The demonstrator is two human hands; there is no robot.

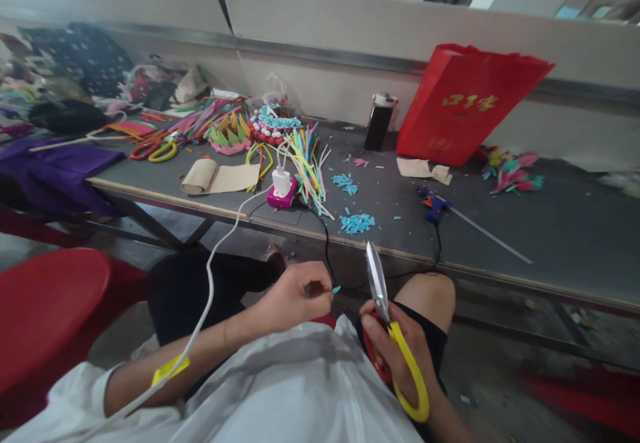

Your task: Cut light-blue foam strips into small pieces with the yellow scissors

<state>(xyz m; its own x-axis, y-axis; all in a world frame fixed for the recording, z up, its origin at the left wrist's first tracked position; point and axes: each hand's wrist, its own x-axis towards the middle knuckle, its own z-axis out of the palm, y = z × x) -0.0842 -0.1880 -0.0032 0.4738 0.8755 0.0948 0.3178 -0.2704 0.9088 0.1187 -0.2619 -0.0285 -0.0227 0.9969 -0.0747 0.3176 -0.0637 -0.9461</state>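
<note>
Between the thumb and fingertips of my left hand [301,294] is a small blue piece [337,290], pointed at its outer end. My right hand [400,346] grips a pair of scissors [379,283] with one red and one yellow handle. Their blades point up toward the table edge and look closed. On the table just beyond lies a pile of small blue cut pieces [357,223], with a smaller blue pile [345,183] behind it. Several coloured strips [306,163] lie to the left of the piles.
A white charger sits in a magenta socket block [283,193]; its white cable [210,276] crosses my left arm. A blue glue gun [435,205], red paper bag [470,106], dark bottle [380,123] and paper roll [200,176] stand or lie on the table. A red stool [55,310] is at left.
</note>
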